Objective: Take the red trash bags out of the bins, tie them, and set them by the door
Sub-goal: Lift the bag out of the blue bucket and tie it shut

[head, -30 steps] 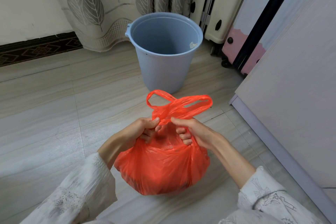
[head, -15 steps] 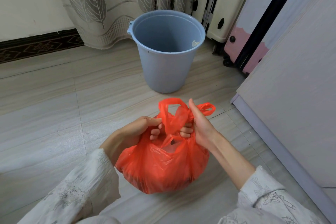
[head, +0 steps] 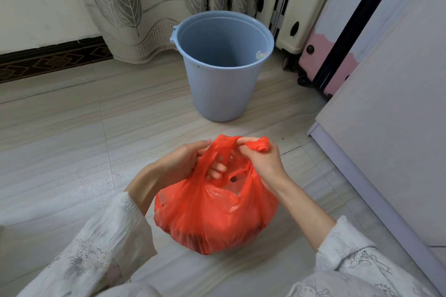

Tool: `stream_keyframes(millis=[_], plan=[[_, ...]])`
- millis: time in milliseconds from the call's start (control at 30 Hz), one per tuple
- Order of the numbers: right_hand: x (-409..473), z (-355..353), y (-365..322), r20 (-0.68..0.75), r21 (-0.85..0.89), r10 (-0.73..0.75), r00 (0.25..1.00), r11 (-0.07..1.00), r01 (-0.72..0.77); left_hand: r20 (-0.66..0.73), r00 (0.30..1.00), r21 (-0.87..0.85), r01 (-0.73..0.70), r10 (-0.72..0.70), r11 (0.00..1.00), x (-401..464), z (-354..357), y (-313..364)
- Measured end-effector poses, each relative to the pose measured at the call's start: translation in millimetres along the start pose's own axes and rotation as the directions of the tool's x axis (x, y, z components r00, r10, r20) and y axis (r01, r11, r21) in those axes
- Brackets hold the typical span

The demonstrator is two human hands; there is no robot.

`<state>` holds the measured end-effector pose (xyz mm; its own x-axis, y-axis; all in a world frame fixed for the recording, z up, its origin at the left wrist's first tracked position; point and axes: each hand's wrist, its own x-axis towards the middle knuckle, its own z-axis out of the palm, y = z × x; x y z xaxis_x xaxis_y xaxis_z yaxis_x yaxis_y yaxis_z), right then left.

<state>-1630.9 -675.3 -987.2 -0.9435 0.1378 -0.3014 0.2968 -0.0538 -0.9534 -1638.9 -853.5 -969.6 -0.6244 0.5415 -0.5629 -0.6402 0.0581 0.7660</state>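
The red trash bag (head: 214, 214) sits on the floor (head: 60, 147) just in front of the blue bin (head: 222, 65), full and rounded, and the bin shows no liner inside, so the lifting-out step for this 1 bag looks done. Tying is in hand. The left hand (head: 178, 166) has its fingers curled through and around 1 handle strip at the bag's neck, and the right hand (head: 263, 161) pinches the other strip, with a bunched red end sticking out above its knuckles. The mouth of the bag is not closed (a gap shows between the strips, with pale contents visible through it), so I judge the knot as only begun. Left to do: cinch the knot, carry the bag to the door, and deal with any other bins, of which none is in view here.

Behind the bin hangs a leaf-patterned curtain (head: 149, 2), and to the right of the bin stand a cream suitcase (head: 301, 7) and a pink suitcase (head: 323, 58) on wheels. Nearer, to the right of the bag, a pale cabinet (head: 391, 128) runs along the floor. A small pale scrap sticks to the bin's inner rim. Nothing lies between the hands and the bag; the cabinet narrows the room on the bag's right side. No door is plainly visible, so I cannot tell the route.
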Motion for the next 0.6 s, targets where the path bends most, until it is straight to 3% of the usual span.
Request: stream_keyframes(millis=[133, 267, 367, 467, 533, 600], plan=[[-1, 0, -5, 0.005, 0.208, -0.023, 1.0, 0.978, 0.021, -0.151, 0.988, 0.201, 0.021, 0.01, 0.979, -1, -1, 2], [-1, -4, -10, 0.051, 0.347, -0.003, 0.999, 0.938, -0.015, -0.392, 0.893, 0.287, -0.109, 0.221, 0.952, 5, -1, -1], [-3, -5, -10, 0.117, 0.384, 0.003, 0.993, 0.922, -0.048, -0.505, 0.831, 0.063, -0.236, 0.235, 0.97, 9, 0, -5], [-7, -2, -9, 0.172, 0.359, -0.028, 0.985, 0.933, -0.036, -0.385, 0.919, -0.446, -0.272, 0.092, 0.852, 10, 0, -5], [-9, -1, -10, 0.165, 0.221, -0.09, 0.982, 0.974, 0.052, -0.279, 0.954, -0.544, -0.248, 0.106, 0.801, 9, 0, 2], [-10, 0, -8, 0.147, 0.111, -0.139, 0.979, 0.986, 0.124, -0.285, 0.944, -0.536, -0.299, 0.164, 0.789, 10, 3, 9]])
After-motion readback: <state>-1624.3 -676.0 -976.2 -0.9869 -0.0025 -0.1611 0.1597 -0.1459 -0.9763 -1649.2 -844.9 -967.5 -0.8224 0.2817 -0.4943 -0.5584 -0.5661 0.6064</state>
